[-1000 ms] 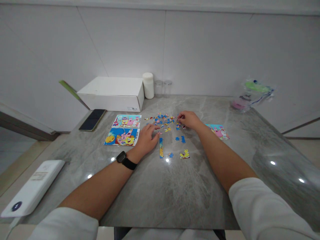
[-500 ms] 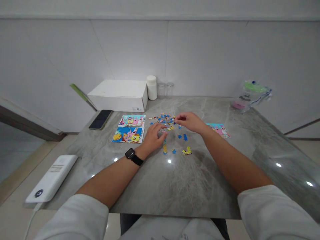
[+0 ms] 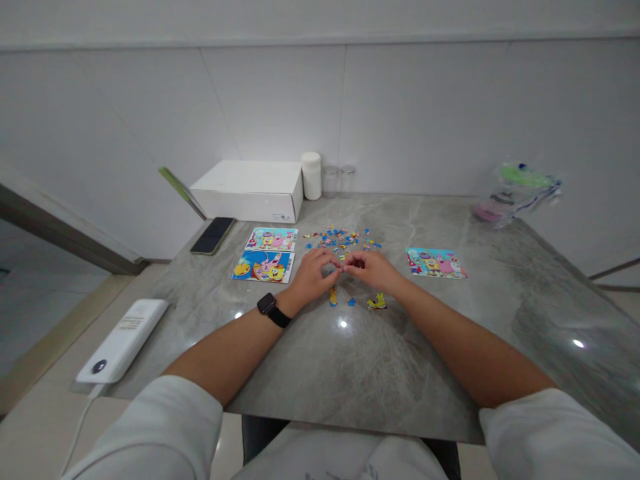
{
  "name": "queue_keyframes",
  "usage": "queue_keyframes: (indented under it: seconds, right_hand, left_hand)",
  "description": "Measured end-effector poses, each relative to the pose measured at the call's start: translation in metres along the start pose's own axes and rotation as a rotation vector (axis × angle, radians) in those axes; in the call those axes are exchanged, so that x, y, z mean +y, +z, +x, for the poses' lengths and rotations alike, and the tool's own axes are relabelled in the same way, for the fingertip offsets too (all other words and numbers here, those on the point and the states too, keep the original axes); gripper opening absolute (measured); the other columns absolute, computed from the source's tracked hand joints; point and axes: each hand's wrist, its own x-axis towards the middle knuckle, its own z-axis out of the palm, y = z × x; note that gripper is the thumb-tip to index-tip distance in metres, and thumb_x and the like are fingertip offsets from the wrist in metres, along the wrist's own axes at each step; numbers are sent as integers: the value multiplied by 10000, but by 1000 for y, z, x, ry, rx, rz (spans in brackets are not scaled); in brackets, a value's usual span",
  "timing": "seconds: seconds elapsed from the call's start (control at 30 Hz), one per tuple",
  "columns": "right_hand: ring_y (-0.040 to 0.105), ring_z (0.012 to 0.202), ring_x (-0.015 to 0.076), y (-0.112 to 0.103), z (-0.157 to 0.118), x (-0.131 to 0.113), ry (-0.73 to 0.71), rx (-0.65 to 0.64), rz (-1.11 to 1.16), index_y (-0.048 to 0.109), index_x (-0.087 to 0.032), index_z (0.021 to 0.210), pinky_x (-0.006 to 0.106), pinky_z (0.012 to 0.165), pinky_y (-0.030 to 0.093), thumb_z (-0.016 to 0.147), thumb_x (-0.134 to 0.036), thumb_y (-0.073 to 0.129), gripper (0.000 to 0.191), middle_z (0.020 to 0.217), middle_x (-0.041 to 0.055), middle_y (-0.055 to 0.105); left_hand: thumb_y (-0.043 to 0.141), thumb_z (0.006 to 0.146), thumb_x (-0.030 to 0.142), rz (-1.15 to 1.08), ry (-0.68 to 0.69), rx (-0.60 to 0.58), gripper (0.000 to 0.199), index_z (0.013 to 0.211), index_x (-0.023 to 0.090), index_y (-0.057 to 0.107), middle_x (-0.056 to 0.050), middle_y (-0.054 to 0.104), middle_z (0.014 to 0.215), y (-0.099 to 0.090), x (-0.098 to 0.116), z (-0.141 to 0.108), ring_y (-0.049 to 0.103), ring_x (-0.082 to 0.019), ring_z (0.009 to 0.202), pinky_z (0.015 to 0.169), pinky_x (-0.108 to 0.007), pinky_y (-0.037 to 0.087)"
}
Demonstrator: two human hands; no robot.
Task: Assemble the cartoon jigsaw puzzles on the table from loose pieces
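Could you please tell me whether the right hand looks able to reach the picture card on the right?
Most likely yes: the picture card lies uncovered on the table, to the right of the right hand, and nothing seems to stand between them. The left hand is on the other side.

Pale seamed wall behind marbled grey table; glossy light reflections; beige floor.

1. Loose puzzle pieces, blue, yellow and pink, lie scattered across the surface, just beyond the left hand and right hand!
2. Nearer, a narrow yellow strip points lengthwise away, just below the left thumb.
3. Beside it, one small blue piece, apart.
4. Farther right, a yellow cluster, ragged-edged, lies separately.
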Motion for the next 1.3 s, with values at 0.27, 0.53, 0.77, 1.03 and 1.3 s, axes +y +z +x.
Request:
queue_keyframes:
  seconds: [0.27,0.53,0.77,1.03,1.3]
  right_hand:
    - [580,690,138,1,-5,-2,-60,-5,-71,761,-197,888,263,693,420,889,-244,685,89,757,0,695]
    - [568,690,144,3,-4,-2,39,-8,103,732,-186,841,266,664,414,848,-338,693,157,737,-2,676]
    - [512,640,122,2,-5,-19,230,43,526,676,-197,814,252,603,396,721,-552,782,382,709,-25,620]
    - [528,672,126,7,-6,-18,276,61,585,687,-195,843,257,625,408,703,-529,794,378,772,-10,652]
    - [523,664,140,6,-4,-16,175,53,452,671,-200,846,275,641,404,746,-553,766,379,686,-33,603]
  left_hand:
    - [693,941,227,-44,5,-21,51,891,219,704,-39,714,974,2,-4,2,656,-214,970,931,-400,505]
    - [546,1047,327,-166,-48,-48,214,950,214,700,-57,694,1008,0,-4,2,653,-208,998,948,-383,520]
    - [546,1039,400,-209,-111,-22,247,913,212,646,-52,673,951,-8,8,3,636,-208,943,904,-371,527]
    - [605,998,369,-272,-132,9,223,845,208,625,-27,659,892,-3,7,3,632,-187,897,887,-344,513]
    - [605,1013,426,-247,-200,0,258,872,219,666,-23,685,918,-1,-3,1,647,-193,927,918,-348,527]
